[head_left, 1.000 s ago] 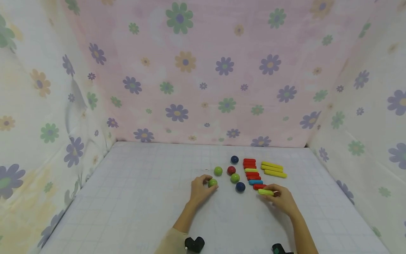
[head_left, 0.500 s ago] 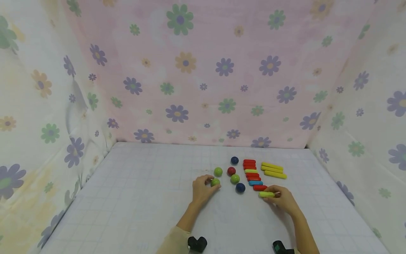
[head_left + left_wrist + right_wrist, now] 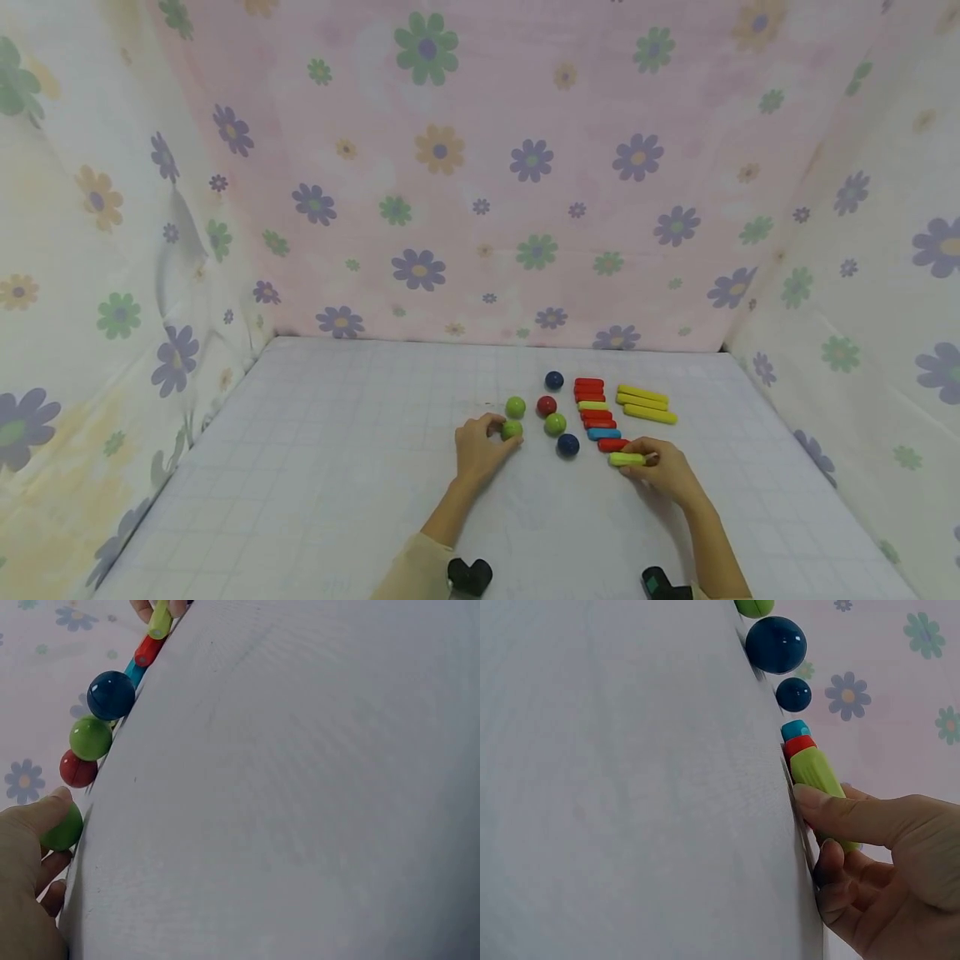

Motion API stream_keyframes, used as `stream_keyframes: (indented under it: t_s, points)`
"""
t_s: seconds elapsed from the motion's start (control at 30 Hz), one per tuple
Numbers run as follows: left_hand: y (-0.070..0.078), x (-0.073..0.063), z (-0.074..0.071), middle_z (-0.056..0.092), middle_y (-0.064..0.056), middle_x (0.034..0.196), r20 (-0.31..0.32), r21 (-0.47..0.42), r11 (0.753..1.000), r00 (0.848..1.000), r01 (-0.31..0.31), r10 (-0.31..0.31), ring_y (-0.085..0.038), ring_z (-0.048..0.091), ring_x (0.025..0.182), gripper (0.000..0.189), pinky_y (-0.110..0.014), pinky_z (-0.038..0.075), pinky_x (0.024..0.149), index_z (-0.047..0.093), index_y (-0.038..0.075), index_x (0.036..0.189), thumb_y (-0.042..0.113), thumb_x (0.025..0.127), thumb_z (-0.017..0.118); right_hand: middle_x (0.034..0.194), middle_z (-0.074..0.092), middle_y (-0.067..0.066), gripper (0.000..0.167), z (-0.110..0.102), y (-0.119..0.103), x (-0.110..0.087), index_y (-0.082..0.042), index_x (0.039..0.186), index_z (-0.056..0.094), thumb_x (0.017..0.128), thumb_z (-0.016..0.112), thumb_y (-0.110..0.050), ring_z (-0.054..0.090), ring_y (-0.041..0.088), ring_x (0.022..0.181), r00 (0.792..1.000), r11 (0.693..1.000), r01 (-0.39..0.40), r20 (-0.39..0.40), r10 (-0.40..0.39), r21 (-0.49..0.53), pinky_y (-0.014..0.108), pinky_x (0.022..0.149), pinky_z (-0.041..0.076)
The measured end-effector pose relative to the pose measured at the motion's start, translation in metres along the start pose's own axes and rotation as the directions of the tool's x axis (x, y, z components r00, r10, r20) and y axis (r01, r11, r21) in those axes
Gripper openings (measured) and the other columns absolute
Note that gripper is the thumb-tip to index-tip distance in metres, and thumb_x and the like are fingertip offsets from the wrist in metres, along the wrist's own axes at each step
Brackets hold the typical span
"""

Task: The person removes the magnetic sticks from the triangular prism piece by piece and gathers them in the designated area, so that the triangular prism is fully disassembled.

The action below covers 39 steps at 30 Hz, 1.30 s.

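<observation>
My left hand (image 3: 478,450) grips a small glossy green ball (image 3: 512,430) between thumb and fingers, low at the table surface. The left wrist view shows the thumb over the same green ball (image 3: 66,827), with the fingers curled behind it. At the near end of a row of short sticks, my right hand (image 3: 667,473) pinches a yellow-green stick (image 3: 626,459). Right beside that stick lies a red stick (image 3: 612,445), then a blue stick (image 3: 603,434). In the right wrist view the thumb presses along the yellow-green stick (image 3: 817,771), close to the table.
Between the hands lie a second green ball (image 3: 515,407), a red ball (image 3: 547,406), another green ball (image 3: 555,424) and two dark blue balls, one near (image 3: 567,446) and one far (image 3: 553,380). Longer yellow sticks (image 3: 649,413) lie right of the row. Flowered cloth (image 3: 480,167) walls the table (image 3: 337,467).
My left hand has shifted slightly right with the green ball, bringing it nearer the other balls. The yellow-green stick in my right hand has moved slightly toward the near side of the table.
</observation>
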State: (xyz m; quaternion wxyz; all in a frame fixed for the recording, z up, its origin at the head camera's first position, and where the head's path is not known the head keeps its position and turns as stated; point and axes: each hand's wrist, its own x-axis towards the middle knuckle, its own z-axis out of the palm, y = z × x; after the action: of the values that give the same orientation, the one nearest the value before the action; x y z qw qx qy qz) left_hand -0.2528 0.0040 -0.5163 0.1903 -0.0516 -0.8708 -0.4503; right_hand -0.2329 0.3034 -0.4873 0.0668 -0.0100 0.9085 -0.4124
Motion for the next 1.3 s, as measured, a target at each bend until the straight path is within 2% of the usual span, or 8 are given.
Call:
stream_keyframes:
  t_s: [0.3, 0.6, 0.8, 1.03, 1.3]
  points:
    - [-0.0013, 0.0004, 0.0019, 0.072, 0.000, 0.085, 0.002, 0.017, 1.000, 1.000, -0.003, 0.003, -0.014, 0.054, 0.076, 0.035, -0.031, 0.032, 0.073, 0.071, 0.010, 0.095, 0.027, 0.068, 0.082, 0.098, 0.060, 0.011, 0.034, 0.0007, 0.0001, 0.0021, 0.002, 0.109, 0.062, 0.080, 0.073, -0.011, 0.050, 0.023, 0.083, 1.000, 1.000, -0.018, -0.015, 0.018, 0.006, 0.028, 0.065, 0.046]
    - [-0.0002, -0.0015, 0.0026, 0.071, 0.001, 0.090, 0.011, 0.075, 0.997, 1.000, -0.009, 0.008, -0.013, 0.054, 0.079, 0.038, -0.029, 0.031, 0.070, 0.071, 0.011, 0.101, 0.033, 0.071, 0.080, 0.105, 0.060, 0.016, 0.051, 0.0011, -0.0010, 0.0007, 0.004, 0.114, 0.055, 0.079, 0.076, -0.025, 0.054, 0.023, 0.086, 0.997, 0.997, -0.068, -0.045, 0.069, 0.020, 0.027, 0.067, 0.050]
    - [0.0018, -0.0017, 0.0003, 0.071, 0.000, 0.093, 0.015, 0.078, 0.997, 1.000, -0.004, 0.003, -0.014, 0.055, 0.081, 0.039, -0.030, 0.032, 0.072, 0.071, 0.011, 0.104, 0.032, 0.072, 0.080, 0.113, 0.056, 0.024, 0.063, 0.0012, -0.0036, -0.0007, 0.004, 0.124, 0.048, 0.079, 0.076, -0.031, 0.055, 0.029, 0.094, 0.996, 0.999, -0.052, -0.067, 0.051, -0.014, 0.030, 0.071, 0.052]
    - [0.0005, -0.0016, 0.0006, 0.071, 0.001, 0.090, 0.002, 0.090, 0.996, 1.000, -0.012, 0.012, -0.013, 0.056, 0.079, 0.039, -0.030, 0.033, 0.072, 0.072, 0.011, 0.102, 0.031, 0.070, 0.081, 0.121, 0.055, 0.026, 0.060, 0.0030, -0.0035, 0.0002, 0.005, 0.126, 0.051, 0.081, 0.074, -0.027, 0.058, 0.026, 0.093, 0.998, 0.999, -0.033, -0.044, 0.033, 0.004, 0.029, 0.071, 0.053]
    - [-0.0008, -0.0015, 0.0015, 0.071, 0.001, 0.089, 0.006, 0.070, 0.998, 1.000, -0.006, 0.006, -0.013, 0.055, 0.077, 0.039, -0.031, 0.032, 0.074, 0.072, 0.011, 0.101, 0.029, 0.069, 0.081, 0.103, 0.062, 0.017, 0.060, 0.0042, -0.0026, 0.0011, 0.006, 0.126, 0.051, 0.081, 0.074, -0.027, 0.055, 0.020, 0.083, 0.997, 0.998, -0.061, -0.051, 0.062, 0.032, 0.026, 0.065, 0.049]
